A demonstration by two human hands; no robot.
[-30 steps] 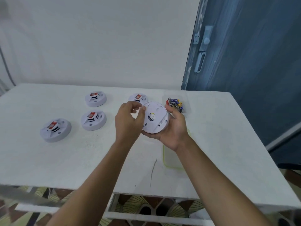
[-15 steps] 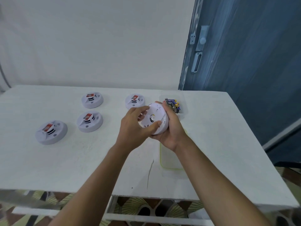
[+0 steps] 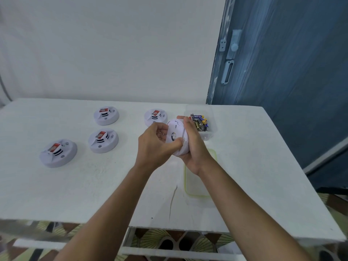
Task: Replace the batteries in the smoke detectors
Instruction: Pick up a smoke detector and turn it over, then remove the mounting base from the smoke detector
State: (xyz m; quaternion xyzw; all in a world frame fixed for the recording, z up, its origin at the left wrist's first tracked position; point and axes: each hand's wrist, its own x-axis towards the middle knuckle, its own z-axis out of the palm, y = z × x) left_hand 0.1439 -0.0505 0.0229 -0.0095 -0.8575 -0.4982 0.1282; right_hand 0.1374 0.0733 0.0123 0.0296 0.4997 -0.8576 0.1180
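Left hand and right hand both clasp one white smoke detector.
Batteries fill a clear tub at the table's far edge; their labels are unreadable.

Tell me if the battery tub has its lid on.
No, the battery tub stands open; a green-rimmed lid lies on the table.

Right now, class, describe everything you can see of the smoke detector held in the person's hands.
The smoke detector is a white round disc, plastic by its look. Its face shows a small yellowish mark near the middle and dark marks toward the rim. It is tilted almost on edge above the table. The right hand cups it from behind, fingers over the top rim; the left hand grips its left side, thumb across the face.
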